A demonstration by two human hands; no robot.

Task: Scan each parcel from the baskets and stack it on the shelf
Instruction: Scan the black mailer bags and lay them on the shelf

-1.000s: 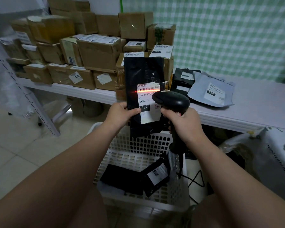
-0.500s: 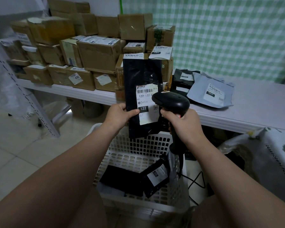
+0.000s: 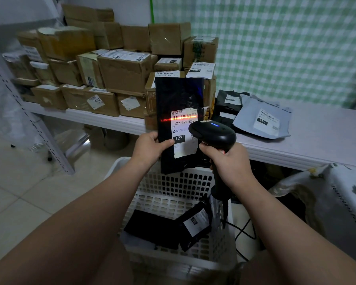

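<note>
A long white shelf (image 3: 317, 140) runs across the room. Its left part carries brown cardboard boxes (image 3: 123, 75) stacked several high — most bear white labels. Right of the stack lie flat mailers: a black one (image 3: 227, 105) partly under a grey one (image 3: 261, 120) labelled 060. The tiled floor (image 3: 19, 192) carries a white perforated basket (image 3: 173, 186) — black parcels (image 3: 173, 227) lie inside.

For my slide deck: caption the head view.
Left hand holds black parcel while right hand scans it.

black parcel (image 3: 178, 103) label "122-122-C07", "122"
</note>
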